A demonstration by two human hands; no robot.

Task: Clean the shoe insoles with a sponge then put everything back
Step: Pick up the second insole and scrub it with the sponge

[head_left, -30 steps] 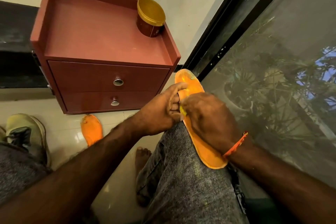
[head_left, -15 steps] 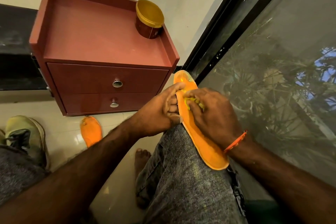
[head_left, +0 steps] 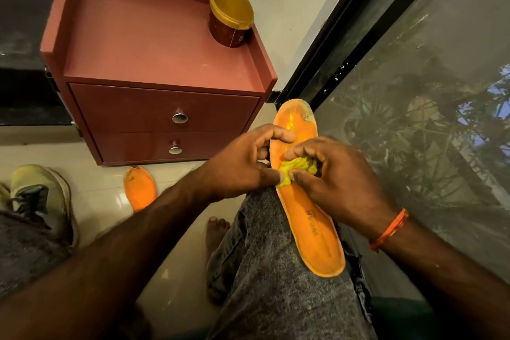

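Floor (head_left: 105, 190): pale glossy tile.
Cabinet (head_left: 154, 69): red, against the wall, beside a dark-framed window (head_left: 414, 91).
Insole (head_left: 311, 226): on the knee.
Right hand (head_left: 339, 174): pinches a yellow sponge (head_left: 296, 167).
Left hand (head_left: 242, 165): grips the insole's edge.

Jar (head_left: 231, 15) sits at the back right corner of the cabinet (head_left: 154, 44) top. One insole (head_left: 307, 193) lies along the person's knee (head_left: 276, 270), other insole (head_left: 140, 188) on the floor (head_left: 96, 188) by the cabinet's front, shoe (head_left: 41, 196) further left.
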